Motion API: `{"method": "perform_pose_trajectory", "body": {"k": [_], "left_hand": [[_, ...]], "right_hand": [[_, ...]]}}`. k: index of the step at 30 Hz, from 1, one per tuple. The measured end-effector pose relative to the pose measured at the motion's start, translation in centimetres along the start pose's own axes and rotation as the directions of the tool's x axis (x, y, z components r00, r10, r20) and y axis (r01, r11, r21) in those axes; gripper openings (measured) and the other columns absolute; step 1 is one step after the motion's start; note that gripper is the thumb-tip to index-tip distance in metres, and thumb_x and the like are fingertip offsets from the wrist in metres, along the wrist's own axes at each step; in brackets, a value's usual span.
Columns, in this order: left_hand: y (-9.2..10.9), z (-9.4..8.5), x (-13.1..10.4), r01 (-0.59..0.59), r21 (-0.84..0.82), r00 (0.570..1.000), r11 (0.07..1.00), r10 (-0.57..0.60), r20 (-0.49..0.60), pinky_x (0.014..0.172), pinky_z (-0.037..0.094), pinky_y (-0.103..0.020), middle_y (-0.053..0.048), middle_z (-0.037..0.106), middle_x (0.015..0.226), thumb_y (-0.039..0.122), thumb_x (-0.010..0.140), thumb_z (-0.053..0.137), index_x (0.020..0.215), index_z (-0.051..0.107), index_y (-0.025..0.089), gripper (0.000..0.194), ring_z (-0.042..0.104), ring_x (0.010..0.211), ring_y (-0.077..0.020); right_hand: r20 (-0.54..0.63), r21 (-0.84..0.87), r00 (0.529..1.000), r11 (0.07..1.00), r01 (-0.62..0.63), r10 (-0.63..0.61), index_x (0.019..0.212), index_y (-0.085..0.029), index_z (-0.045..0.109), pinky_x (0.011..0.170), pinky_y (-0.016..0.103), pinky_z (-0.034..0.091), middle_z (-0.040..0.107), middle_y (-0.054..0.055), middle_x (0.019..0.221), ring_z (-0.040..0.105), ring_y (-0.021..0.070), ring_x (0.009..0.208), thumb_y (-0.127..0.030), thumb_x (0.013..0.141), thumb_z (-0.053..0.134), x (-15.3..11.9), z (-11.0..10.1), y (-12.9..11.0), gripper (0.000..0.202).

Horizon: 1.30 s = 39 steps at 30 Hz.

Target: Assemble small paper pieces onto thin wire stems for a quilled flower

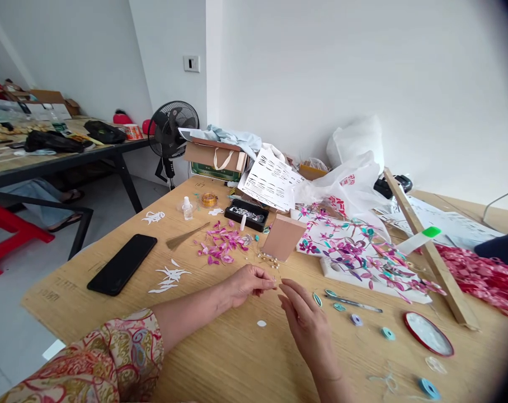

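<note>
Over the middle of the table, my left hand (250, 284) is closed in a pinch, thumb against forefinger. Something tiny sits at its fingertips, too small to name. Facing it, my right hand (305, 319) has its fingers bent together, their tips close to the left ones; what they grip is hidden. A small white oval piece (261, 323) lies on the wood below both hands. Just beyond them are several pearl-like beads (271, 261) and an upright brown block (283, 237). Teal-edged leaf pieces (317, 299) and tweezers (354, 302) lie right of my right hand.
Pink petals (222, 242), white cut-outs (170, 276) and a black phone (122, 264) lie to the left. Finished-looking flower sprays (354, 246), a wooden bar (430, 252), thread spools (388, 333) and a red-rimmed round dish (428, 334) are on the right. A fan (174, 129) stands behind.
</note>
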<state>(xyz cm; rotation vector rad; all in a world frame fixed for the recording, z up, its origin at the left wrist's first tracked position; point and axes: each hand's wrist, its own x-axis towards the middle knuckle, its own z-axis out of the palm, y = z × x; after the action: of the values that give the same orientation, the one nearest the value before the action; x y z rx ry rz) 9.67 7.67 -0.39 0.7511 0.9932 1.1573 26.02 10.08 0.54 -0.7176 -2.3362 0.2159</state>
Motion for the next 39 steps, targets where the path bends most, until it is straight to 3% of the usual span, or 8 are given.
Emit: {"method": "perform_pose_trajectory", "body": {"k": [7,11,14,16,18,26,33,39], "left_hand": [[0.2,0.3,-0.3,0.032,0.028,0.999,0.999,-0.033,0.041,0.048,0.025,-0.020,0.004,0.049,0.052,0.032,0.053,0.070,0.058,0.059,0.011,0.025,0.037,0.048,-0.0045],[0.1,0.6,-0.2,-0.153,0.370,0.986,0.916,0.168,-0.008,0.053,0.031,-0.021,0.003,0.049,0.057,0.029,0.065,0.063,0.059,0.058,0.012,0.018,0.041,0.054,-0.0070],[-0.1,0.6,-0.4,-0.435,0.742,0.858,0.510,0.486,0.169,0.063,0.036,-0.022,-0.001,0.051,0.067,0.023,0.076,0.052,0.065,0.061,0.013,0.017,0.046,0.066,-0.0104],[-0.3,0.6,-0.5,-0.532,0.824,0.749,0.195,0.563,0.350,0.067,0.037,-0.024,-0.003,0.051,0.070,0.021,0.081,0.043,0.070,0.061,0.013,0.022,0.046,0.071,-0.0120],[-0.6,0.4,-0.5,-0.539,0.840,0.704,0.057,0.578,0.412,0.068,0.037,-0.024,-0.004,0.051,0.070,0.021,0.083,0.039,0.072,0.061,0.013,0.026,0.046,0.071,-0.0126],[-1.1,0.3,0.2,-0.425,0.707,0.860,0.565,0.496,0.120,0.068,0.039,-0.020,-0.002,0.059,0.079,0.029,0.075,0.055,0.084,0.066,0.018,0.017,0.053,0.075,-0.0113],[-1.1,0.5,0.5,-0.260,0.544,0.948,0.798,0.318,-0.014,0.061,0.036,-0.021,-0.001,0.058,0.066,0.031,0.068,0.060,0.069,0.067,0.015,0.017,0.049,0.064,-0.0105],[-0.5,0.4,0.4,-0.046,0.079,0.997,0.996,0.051,-0.061,0.051,0.028,-0.020,0.003,0.049,0.052,0.029,0.057,0.066,0.059,0.060,0.010,0.020,0.039,0.048,-0.0051]], "right_hand": [[0.075,-0.039,0.997,0.999,0.023,-0.020,0.087,-0.021,0.055,0.062,0.022,0.047,0.064,0.004,0.084,0.061,0.0136,0.075,-0.014,0.084,0.034,-0.2,0.3,1.0,0.022],[0.098,0.010,0.982,0.986,-0.165,0.163,0.073,-0.020,0.054,0.053,0.021,0.043,0.062,0.001,0.066,0.059,0.0126,0.059,-0.020,0.083,0.036,0.2,-0.1,0.4,0.021],[0.136,0.070,0.928,0.931,-0.358,0.347,0.067,-0.020,0.051,0.046,0.021,0.040,0.057,-0.002,0.051,0.055,0.0122,0.047,-0.027,0.081,0.040,0.5,0.0,0.2,0.019],[0.162,0.113,0.891,0.889,-0.443,0.423,0.064,-0.020,0.049,0.043,0.020,0.039,0.055,-0.003,0.047,0.053,0.0120,0.043,-0.031,0.080,0.040,0.5,0.3,0.3,0.020],[0.166,0.140,0.881,0.874,-0.465,0.443,0.063,-0.020,0.048,0.042,0.020,0.039,0.054,-0.003,0.046,0.052,0.0118,0.042,-0.032,0.080,0.040,0.5,0.4,0.4,0.022],[0.068,0.073,0.924,0.922,-0.380,0.376,0.068,-0.020,0.052,0.049,0.023,0.038,0.057,0.000,0.052,0.054,0.0138,0.048,-0.034,0.080,0.040,0.5,0.2,-0.2,0.022],[0.037,0.045,0.953,0.952,-0.303,0.302,0.068,-0.020,0.054,0.049,0.021,0.039,0.059,0.000,0.056,0.055,0.0126,0.049,-0.032,0.081,0.039,0.6,0.3,0.1,0.023],[-0.186,-0.056,0.933,0.945,-0.323,0.308,0.076,-0.019,0.055,0.051,0.023,0.044,0.062,0.001,0.065,0.059,0.0130,0.054,-0.027,0.082,0.044,0.1,-1.3,0.8,0.015]]}}
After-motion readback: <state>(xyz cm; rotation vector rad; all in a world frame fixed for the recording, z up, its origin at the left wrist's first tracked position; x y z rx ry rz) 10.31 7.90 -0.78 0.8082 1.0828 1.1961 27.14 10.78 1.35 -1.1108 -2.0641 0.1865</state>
